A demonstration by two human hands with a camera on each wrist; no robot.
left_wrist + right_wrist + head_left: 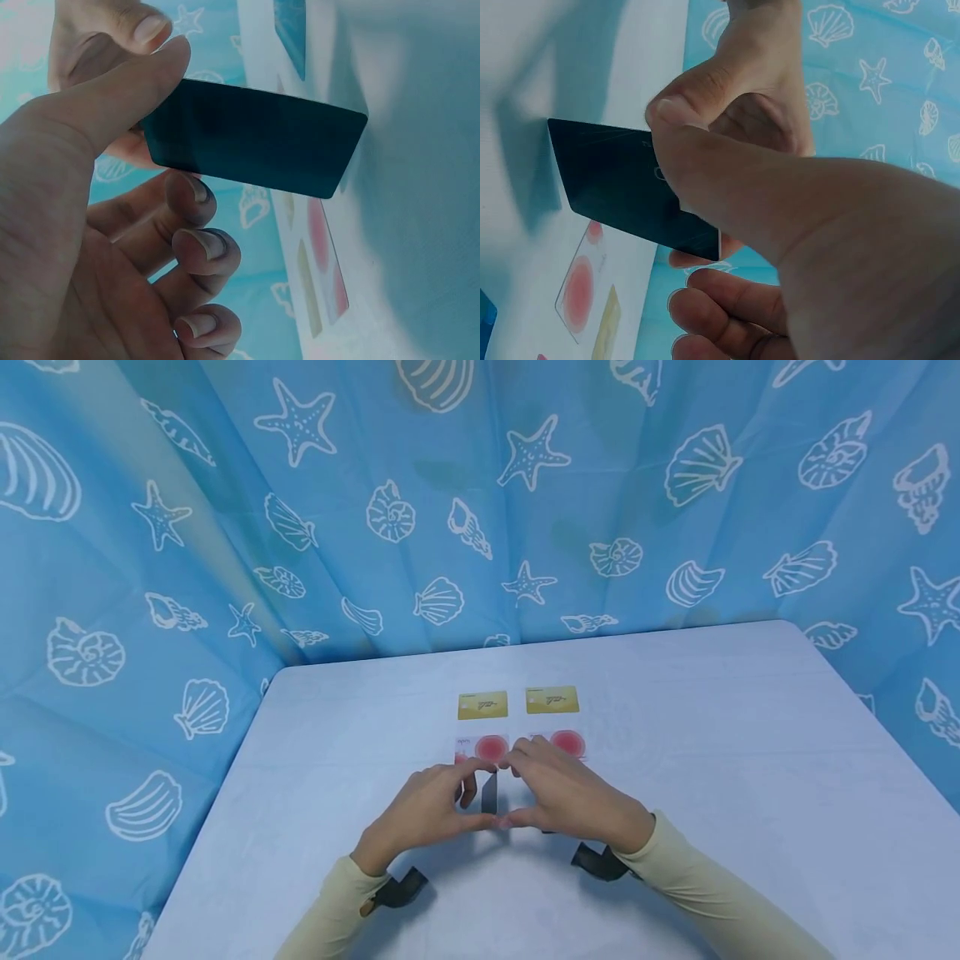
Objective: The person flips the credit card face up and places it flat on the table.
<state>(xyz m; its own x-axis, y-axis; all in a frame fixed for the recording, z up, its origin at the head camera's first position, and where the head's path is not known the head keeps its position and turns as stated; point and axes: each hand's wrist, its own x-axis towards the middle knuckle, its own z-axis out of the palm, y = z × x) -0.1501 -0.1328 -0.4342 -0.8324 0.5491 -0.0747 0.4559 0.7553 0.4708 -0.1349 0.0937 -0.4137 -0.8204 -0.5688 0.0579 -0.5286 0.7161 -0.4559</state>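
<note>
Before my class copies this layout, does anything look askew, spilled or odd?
Nothing stands out: the gold cards and red-circled cards lie flat in rough rows, and the dark card is held upright between the fingers.

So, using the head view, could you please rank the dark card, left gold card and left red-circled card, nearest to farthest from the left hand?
1. Dark card: held at the left hand.
2. Left red-circled card: just ahead.
3. Left gold card: farther ahead.

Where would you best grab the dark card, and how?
Probably by its upper end, pinching the near and far edges from above: the dark card is thin and upright, its lower end facing the table.
</note>
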